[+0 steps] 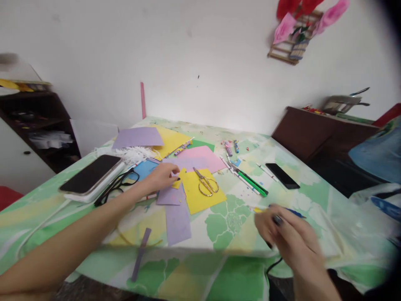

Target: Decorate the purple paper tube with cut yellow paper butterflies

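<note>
My left hand [161, 179] reaches over the paper pile, its thumb and fingers closed on a small piece of yellow paper [179, 179] above purple paper [178, 221]. Just right of it, gold-handled scissors [206, 184] lie on a yellow sheet [197, 202]. My right hand [290, 234] is raised near the table's front right, slightly blurred, with fingers curled together. A bit of yellow shows by its fingertips, but what it holds is hidden. Behind that hand lies a blue pen [296, 213].
A phone [90, 174] on a white box and black glasses [117, 184] lie left. A green cutter [252, 182], markers and another phone [282, 175] are right. Coloured sheets [138, 137] spread at the back. A purple strip [140, 255] hangs over the front edge.
</note>
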`<state>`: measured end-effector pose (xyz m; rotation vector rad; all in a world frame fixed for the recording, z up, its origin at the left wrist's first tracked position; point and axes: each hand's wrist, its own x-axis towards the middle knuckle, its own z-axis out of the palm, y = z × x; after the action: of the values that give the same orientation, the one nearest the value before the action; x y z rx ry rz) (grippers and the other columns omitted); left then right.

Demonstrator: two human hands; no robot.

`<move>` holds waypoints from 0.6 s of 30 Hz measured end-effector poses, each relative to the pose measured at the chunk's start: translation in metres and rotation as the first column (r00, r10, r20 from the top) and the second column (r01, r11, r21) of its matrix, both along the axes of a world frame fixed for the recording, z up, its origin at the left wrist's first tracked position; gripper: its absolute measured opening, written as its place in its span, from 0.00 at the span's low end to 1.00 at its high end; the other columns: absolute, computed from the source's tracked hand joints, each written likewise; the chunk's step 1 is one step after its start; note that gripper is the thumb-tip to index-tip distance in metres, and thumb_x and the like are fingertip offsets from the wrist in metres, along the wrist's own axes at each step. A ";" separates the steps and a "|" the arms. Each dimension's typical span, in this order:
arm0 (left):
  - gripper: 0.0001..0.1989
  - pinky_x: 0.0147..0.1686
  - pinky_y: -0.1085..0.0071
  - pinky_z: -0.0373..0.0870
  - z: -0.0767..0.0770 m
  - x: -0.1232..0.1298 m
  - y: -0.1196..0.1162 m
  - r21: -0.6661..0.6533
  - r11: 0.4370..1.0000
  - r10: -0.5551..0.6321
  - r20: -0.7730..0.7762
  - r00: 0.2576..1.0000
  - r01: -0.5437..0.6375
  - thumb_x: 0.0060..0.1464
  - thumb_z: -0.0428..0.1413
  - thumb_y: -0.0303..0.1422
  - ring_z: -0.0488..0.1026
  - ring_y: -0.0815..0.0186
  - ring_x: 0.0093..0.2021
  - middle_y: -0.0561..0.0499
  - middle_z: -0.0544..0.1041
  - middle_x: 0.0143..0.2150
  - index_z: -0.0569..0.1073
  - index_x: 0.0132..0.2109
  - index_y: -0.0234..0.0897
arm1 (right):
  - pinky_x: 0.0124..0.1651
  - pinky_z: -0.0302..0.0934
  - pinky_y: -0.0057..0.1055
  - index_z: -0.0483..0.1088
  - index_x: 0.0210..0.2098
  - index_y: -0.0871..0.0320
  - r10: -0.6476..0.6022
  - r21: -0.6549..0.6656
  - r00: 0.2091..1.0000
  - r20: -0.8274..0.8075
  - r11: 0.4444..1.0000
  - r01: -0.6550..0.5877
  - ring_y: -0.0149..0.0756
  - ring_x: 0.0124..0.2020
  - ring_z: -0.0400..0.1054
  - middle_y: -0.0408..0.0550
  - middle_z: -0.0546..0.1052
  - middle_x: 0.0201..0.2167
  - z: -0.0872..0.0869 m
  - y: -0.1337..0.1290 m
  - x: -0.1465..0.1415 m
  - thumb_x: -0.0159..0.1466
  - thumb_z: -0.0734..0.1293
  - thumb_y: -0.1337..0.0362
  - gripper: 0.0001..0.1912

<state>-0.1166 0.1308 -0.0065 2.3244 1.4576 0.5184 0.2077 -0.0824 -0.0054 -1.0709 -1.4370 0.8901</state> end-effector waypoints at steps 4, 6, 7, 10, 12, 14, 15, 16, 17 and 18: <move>0.15 0.47 0.55 0.67 -0.019 0.017 0.031 0.046 0.999 0.030 -0.116 0.993 -0.025 0.56 0.55 0.37 0.70 0.59 0.47 0.44 0.71 0.49 0.70 0.47 0.32 | 0.25 0.52 0.28 0.57 0.17 0.56 -0.029 0.003 0.945 0.327 1.000 0.030 0.28 0.18 0.55 0.38 0.61 0.13 0.034 0.106 -0.057 0.67 0.56 0.60 0.21; 0.15 0.46 0.56 0.68 -0.026 0.022 0.043 0.043 0.999 0.038 -0.143 0.989 -0.032 0.57 0.54 0.37 0.70 0.59 0.47 0.44 0.70 0.50 0.69 0.49 0.33 | 0.25 0.52 0.28 0.60 0.18 0.56 -0.013 -0.007 0.931 0.364 1.000 0.017 0.29 0.20 0.58 0.40 0.66 0.16 0.030 0.142 -0.076 0.62 0.60 0.63 0.15; 0.15 0.46 0.56 0.68 -0.028 0.024 0.048 0.038 0.999 0.036 -0.150 0.988 -0.031 0.58 0.54 0.37 0.70 0.59 0.47 0.44 0.70 0.50 0.69 0.49 0.33 | 0.26 0.52 0.28 0.63 0.21 0.56 -0.006 -0.008 0.925 0.380 1.000 0.010 0.29 0.21 0.59 0.40 0.68 0.18 0.024 0.157 -0.083 0.58 0.62 0.65 0.10; 0.14 0.44 0.57 0.69 -0.031 0.023 0.056 0.023 1.000 0.015 -0.144 0.989 -0.012 0.58 0.54 0.36 0.70 0.60 0.45 0.45 0.71 0.49 0.70 0.47 0.33 | 0.28 0.53 0.28 0.67 0.24 0.56 0.022 -0.013 0.921 0.389 1.000 -0.018 0.30 0.23 0.62 0.40 0.72 0.21 0.000 0.189 -0.098 0.53 0.64 0.68 0.03; 0.12 0.44 0.58 0.69 -0.029 0.020 0.056 0.016 1.000 -0.002 -0.122 0.992 0.004 0.57 0.55 0.36 0.70 0.60 0.45 0.45 0.72 0.47 0.71 0.44 0.32 | 0.30 0.55 0.29 0.68 0.25 0.56 0.031 -0.017 0.932 0.362 1.000 -0.027 0.31 0.24 0.63 0.41 0.72 0.22 -0.014 0.203 -0.106 0.53 0.64 0.68 0.02; 0.09 0.45 0.58 0.68 -0.025 0.017 0.053 0.012 1.000 -0.007 -0.078 0.997 0.008 0.56 0.56 0.35 0.70 0.61 0.44 0.47 0.73 0.43 0.72 0.40 0.32 | 0.31 0.57 0.30 0.68 0.27 0.56 0.033 -0.020 0.949 0.314 0.999 -0.028 0.32 0.25 0.64 0.41 0.72 0.23 -0.025 0.210 -0.112 0.54 0.63 0.67 0.02; 0.08 0.45 0.59 0.67 -0.022 0.017 0.050 0.010 1.000 -0.003 -0.045 0.999 0.003 0.55 0.56 0.34 0.70 0.62 0.43 0.47 0.73 0.41 0.72 0.37 0.32 | 0.32 0.58 0.30 0.69 0.28 0.56 0.036 -0.021 0.957 0.286 0.999 -0.031 0.32 0.26 0.64 0.42 0.72 0.24 -0.029 0.211 -0.114 0.54 0.63 0.67 0.03; 0.06 0.44 0.60 0.67 -0.018 0.017 0.046 0.007 1.000 0.009 -0.002 1.000 -0.009 0.54 0.57 0.32 0.70 0.62 0.42 0.48 0.74 0.38 0.72 0.35 0.32 | 0.32 0.59 0.30 0.69 0.29 0.56 0.043 -0.023 0.966 0.256 0.999 -0.038 0.32 0.26 0.65 0.43 0.73 0.25 -0.031 0.211 -0.115 0.55 0.63 0.66 0.03; 0.04 0.43 0.61 0.67 -0.014 0.019 0.042 0.001 1.000 0.025 0.050 0.998 -0.025 0.53 0.57 0.30 0.70 0.63 0.40 0.49 0.74 0.36 0.72 0.34 0.33 | 0.33 0.60 0.30 0.70 0.31 0.56 0.052 -0.025 0.973 0.224 0.999 -0.048 0.33 0.27 0.66 0.43 0.73 0.26 -0.033 0.209 -0.116 0.55 0.64 0.65 0.04; 0.02 0.42 0.63 0.66 -0.009 0.022 0.036 -0.012 0.999 0.045 0.108 0.993 -0.044 0.51 0.57 0.29 0.69 0.65 0.37 0.50 0.74 0.34 0.72 0.33 0.34 | 0.34 0.61 0.30 0.70 0.32 0.56 0.065 -0.027 0.980 0.190 0.998 -0.061 0.33 0.28 0.66 0.44 0.74 0.28 -0.033 0.206 -0.116 0.56 0.64 0.64 0.05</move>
<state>-0.0950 0.1667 -0.0159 2.2242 1.4613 0.6376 0.0920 0.1241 -0.0388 -1.1570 -1.6311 0.8674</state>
